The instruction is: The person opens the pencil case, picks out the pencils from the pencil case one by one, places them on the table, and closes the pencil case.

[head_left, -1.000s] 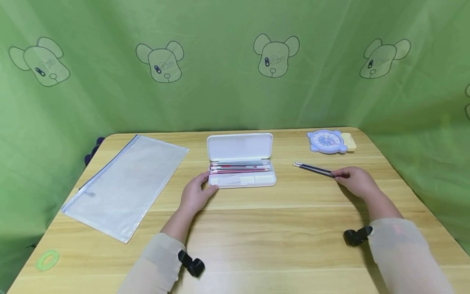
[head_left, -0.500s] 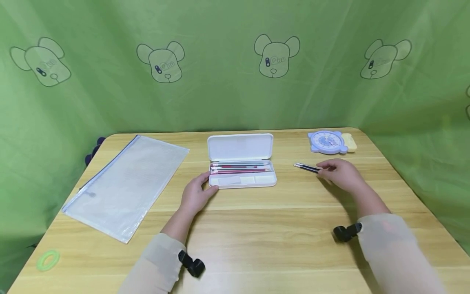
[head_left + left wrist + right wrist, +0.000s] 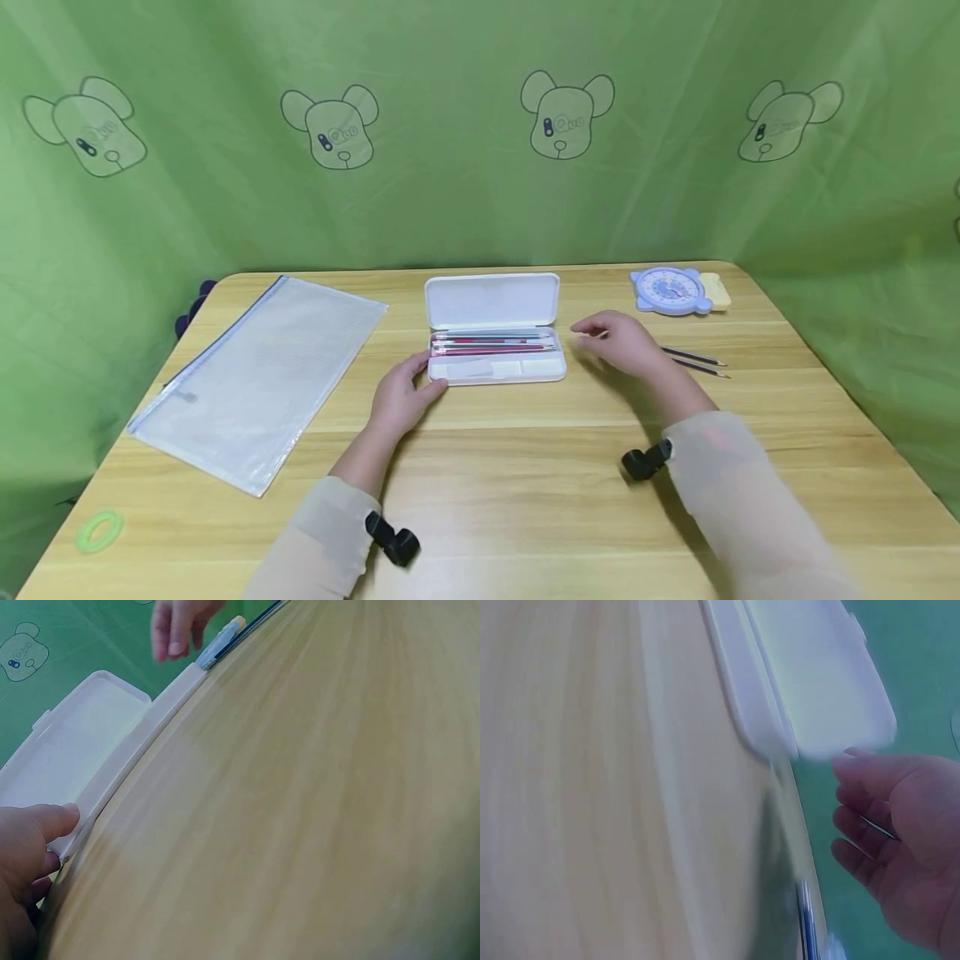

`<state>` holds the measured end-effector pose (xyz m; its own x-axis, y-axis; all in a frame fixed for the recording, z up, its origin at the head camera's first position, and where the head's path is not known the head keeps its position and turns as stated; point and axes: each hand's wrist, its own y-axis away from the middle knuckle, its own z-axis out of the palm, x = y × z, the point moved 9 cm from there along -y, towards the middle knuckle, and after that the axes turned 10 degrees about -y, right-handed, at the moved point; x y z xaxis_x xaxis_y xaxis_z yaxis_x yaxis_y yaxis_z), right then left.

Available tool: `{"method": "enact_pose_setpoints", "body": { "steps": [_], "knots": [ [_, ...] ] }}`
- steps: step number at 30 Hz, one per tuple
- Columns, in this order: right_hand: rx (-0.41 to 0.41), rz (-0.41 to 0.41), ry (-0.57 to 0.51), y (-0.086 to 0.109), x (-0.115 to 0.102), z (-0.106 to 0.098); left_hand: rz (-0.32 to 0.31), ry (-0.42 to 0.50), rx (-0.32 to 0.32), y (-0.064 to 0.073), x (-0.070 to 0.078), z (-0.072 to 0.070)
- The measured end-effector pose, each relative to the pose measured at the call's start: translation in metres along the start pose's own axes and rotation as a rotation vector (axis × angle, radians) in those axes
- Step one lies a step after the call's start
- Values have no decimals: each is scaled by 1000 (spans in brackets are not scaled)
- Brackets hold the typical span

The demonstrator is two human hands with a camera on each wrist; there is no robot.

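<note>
An open white pencil case lies on the table with its lid raised at the back and several pencils inside. My left hand holds its left end, thumb at the front corner and fingers along the side. Just right of the case, my right hand hovers with fingers loosely bent and nothing between them. In the right wrist view, its fingertips appear near the lid. Two dark pencils lie on the table beyond my right wrist, their left ends hidden by it.
A clear zip pouch lies flat on the left. At the back right are a blue toy clock and a pale yellow block. A green ring lies near the front left edge. A green curtain hangs behind the table.
My right hand has left the two dark pencils on the table and moved left towards the pencil case. My left hand has stayed on the case.
</note>
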<state>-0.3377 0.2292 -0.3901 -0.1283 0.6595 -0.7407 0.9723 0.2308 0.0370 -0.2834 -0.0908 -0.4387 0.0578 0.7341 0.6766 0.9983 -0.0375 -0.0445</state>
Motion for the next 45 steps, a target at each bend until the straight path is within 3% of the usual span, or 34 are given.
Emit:
{"method": "enact_pose_setpoints", "body": {
  "steps": [9,22,45],
  "knots": [
    [-48,-63,-27,-20,-41,41,-6,-8,-7,0,-3,1],
    [-199,-90,58,-40,-57,75,-1,-4,-3,-3,-2,2],
    [-283,-8,92,-42,-54,88,12,-4,2,-1,1,-1]
  ]
}}
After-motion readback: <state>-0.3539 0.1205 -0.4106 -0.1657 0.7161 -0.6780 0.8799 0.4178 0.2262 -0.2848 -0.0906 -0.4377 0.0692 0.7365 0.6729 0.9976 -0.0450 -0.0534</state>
